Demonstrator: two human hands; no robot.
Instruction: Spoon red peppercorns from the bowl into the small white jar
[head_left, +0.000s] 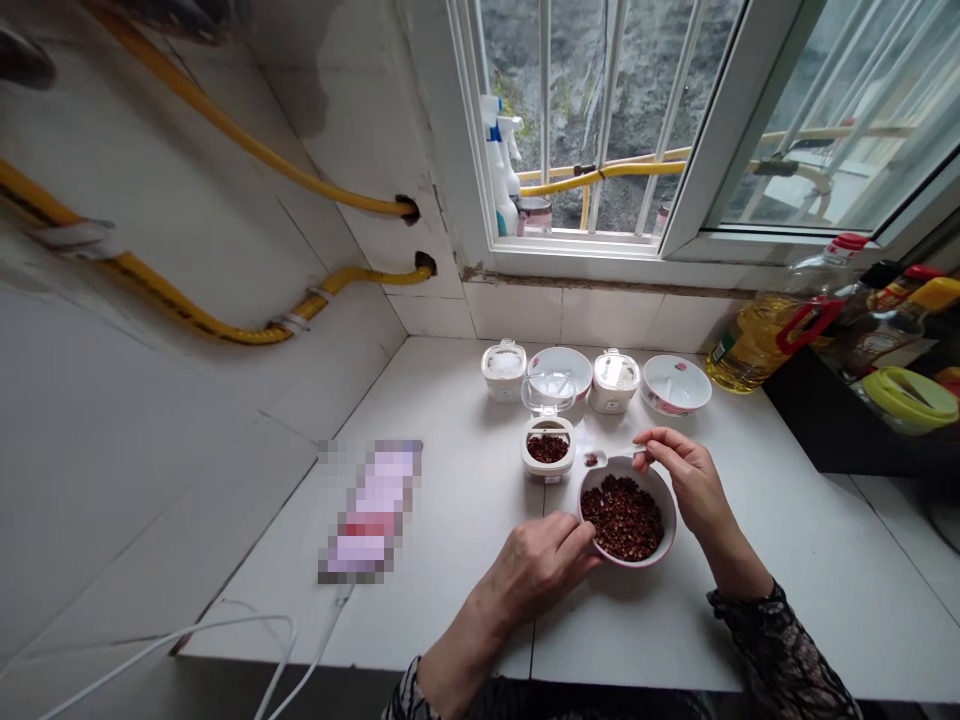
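Note:
My left hand (pixel 544 560) grips the near left rim of a white bowl (pixel 667 500) full of dark red-brown dried peppercorns (pixel 622 518). Between the thumb and fingers of my right hand (pixel 684 470) is the handle of a small white spoon (pixel 598 459), held level above the bowl's far edge. A few peppercorns lie in the spoon's scoop. Just left of the scoop stands a seasoning jar (pixel 548 463) with its clear lid flipped up, partly filled with the same peppercorns.
Behind the jar are two lidded seasoning jars (pixel 504 372) (pixel 615 382) and two floral bowls (pixel 561 366) (pixel 676 383). An oil bottle (pixel 750 335) and a dark rack (pixel 810 410) of bottles stand at right. A blurred-out phone (pixel 373 510) with a white cable (pixel 330 625) lies at left.

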